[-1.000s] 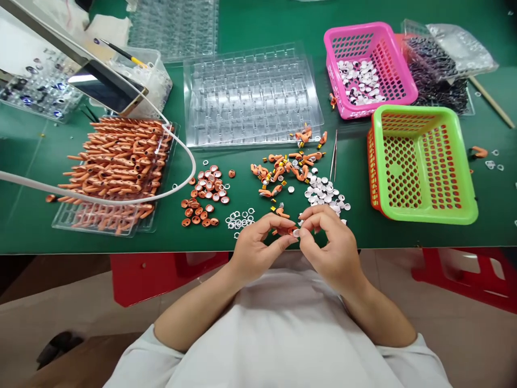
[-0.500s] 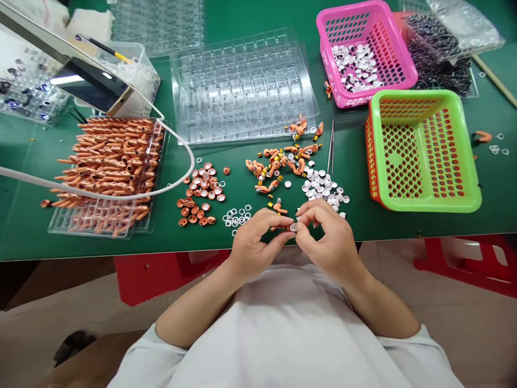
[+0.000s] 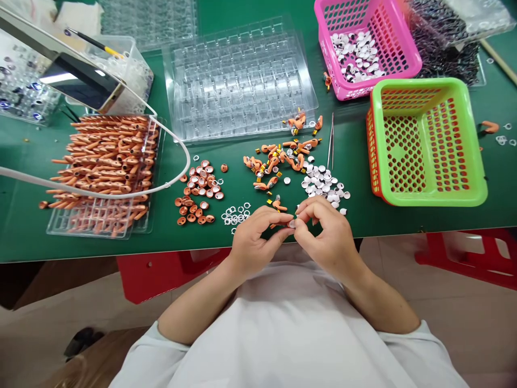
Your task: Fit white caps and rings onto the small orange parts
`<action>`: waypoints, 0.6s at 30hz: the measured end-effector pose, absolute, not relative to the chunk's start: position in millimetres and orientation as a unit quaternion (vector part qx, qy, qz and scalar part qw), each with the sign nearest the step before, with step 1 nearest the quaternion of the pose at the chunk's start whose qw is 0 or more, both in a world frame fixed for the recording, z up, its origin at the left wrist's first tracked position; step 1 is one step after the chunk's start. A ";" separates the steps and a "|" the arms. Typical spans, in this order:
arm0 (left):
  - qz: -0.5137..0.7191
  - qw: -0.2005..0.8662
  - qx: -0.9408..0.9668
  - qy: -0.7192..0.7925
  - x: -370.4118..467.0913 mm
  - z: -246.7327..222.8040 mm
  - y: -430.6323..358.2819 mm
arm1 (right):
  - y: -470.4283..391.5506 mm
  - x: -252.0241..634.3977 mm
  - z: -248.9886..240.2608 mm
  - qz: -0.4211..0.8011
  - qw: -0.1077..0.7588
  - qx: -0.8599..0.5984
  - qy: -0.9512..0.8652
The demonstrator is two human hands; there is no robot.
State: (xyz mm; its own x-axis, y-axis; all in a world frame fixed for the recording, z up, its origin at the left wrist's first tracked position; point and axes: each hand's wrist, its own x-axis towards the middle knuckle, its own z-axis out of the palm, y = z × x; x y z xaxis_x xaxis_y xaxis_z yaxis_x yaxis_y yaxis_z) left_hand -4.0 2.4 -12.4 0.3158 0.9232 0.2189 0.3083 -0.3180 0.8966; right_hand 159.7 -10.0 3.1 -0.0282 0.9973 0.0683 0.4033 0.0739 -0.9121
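Observation:
Near the table's front edge, my left hand [image 3: 256, 237] pinches a small round piece [image 3: 292, 223] with a whitish face, between thumb and forefinger. Thumb and fingertips of my right hand [image 3: 325, 229] are pressed together at the right side of that same piece. Just beyond the hands lie orange curved parts [image 3: 278, 205] with yellow tabs and a pile of white discs [image 3: 323, 183]. Thin white rings [image 3: 236, 215] are left of my left hand. Farther left sit copper-coloured cups [image 3: 201, 188], some with white inside.
Clear plastic trays [image 3: 238, 81] lie at the back. On the right are a pink basket [image 3: 414, 59] with white discs and a green basket [image 3: 480, 183]. Tweezers [image 3: 330, 143] lie between. At left, a phone [image 3: 83, 81], a white cable [image 3: 188, 161] and stacked orange parts [image 3: 109, 156].
The view has shifted slightly. Both hands keep their hold at the small round piece, with barely any change in the fingers.

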 end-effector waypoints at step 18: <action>0.424 0.330 0.717 0.443 -1.5 -20.4 -1.8 | -12.9 154.7 -2.9 0.381 0.413 -0.575 -0.594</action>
State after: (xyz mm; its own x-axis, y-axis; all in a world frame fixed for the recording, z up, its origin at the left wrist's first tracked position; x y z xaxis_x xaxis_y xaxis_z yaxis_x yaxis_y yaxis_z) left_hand -1.5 -1.8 -20.4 0.2467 0.9161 0.3162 0.3555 -0.3891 0.8498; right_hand 154.7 -12.9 -2.9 0.0030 0.9986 0.0525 0.3689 0.0477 -0.9283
